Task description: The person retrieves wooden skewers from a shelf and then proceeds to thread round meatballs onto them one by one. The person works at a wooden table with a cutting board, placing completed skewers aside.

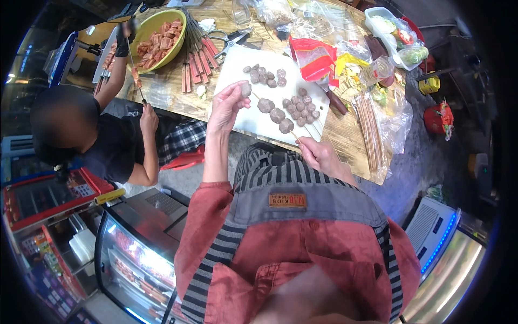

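Observation:
My left hand (229,103) pinches a grey-brown meatball (246,89) between thumb and fingers, beside the pointed end of a thin wooden skewer. The other end of that skewer is gripped in my right hand (319,155). Three meatballs (277,114) are threaded along it, above the white cutting board (237,67). Farther up the board lie several loose meatballs (262,75). To the right, a cluster of meatballs (303,110) rests on the board, with thin sticks poking out toward me.
At left, a person (116,129) holds a long meat skewer beside a yellow bowl (182,32) of raw meat chunks. Red-handled skewers (200,60) and scissors (231,43) lie nearby. A brown-handled knife (337,102), red bag (313,56) and bagged wooden sticks (369,132) occupy the right.

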`<state>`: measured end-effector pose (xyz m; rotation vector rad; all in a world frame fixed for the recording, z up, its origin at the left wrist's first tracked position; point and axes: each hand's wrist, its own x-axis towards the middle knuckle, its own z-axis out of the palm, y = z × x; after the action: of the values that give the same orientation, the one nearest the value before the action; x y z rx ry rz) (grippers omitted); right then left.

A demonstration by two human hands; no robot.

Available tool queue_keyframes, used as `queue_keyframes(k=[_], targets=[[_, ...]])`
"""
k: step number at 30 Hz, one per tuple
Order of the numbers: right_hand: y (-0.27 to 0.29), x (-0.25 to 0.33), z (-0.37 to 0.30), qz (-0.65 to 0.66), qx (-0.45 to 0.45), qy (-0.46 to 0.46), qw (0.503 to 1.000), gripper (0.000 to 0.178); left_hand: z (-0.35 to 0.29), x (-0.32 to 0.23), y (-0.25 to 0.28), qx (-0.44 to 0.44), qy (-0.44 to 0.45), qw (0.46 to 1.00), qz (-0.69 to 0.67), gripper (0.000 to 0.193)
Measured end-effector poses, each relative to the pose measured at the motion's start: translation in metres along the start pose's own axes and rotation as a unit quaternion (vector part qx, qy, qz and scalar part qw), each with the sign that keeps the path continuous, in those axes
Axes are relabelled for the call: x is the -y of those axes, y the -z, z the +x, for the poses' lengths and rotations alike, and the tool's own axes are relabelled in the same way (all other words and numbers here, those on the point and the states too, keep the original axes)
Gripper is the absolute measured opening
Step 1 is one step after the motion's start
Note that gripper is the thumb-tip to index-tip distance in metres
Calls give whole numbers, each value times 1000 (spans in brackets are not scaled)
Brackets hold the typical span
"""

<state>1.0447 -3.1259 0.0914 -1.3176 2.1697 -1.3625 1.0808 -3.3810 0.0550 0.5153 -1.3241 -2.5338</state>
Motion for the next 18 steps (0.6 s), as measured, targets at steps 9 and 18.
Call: queue_keyframes(k=[9, 18], targets=[[0, 1, 0, -5, 5, 17, 1000, 6, 1, -7, -4, 57, 18, 997, -54, 33], [2, 9, 1, -2, 21, -4, 1000, 5, 0, -14, -4, 70, 21, 997, -7, 31]])
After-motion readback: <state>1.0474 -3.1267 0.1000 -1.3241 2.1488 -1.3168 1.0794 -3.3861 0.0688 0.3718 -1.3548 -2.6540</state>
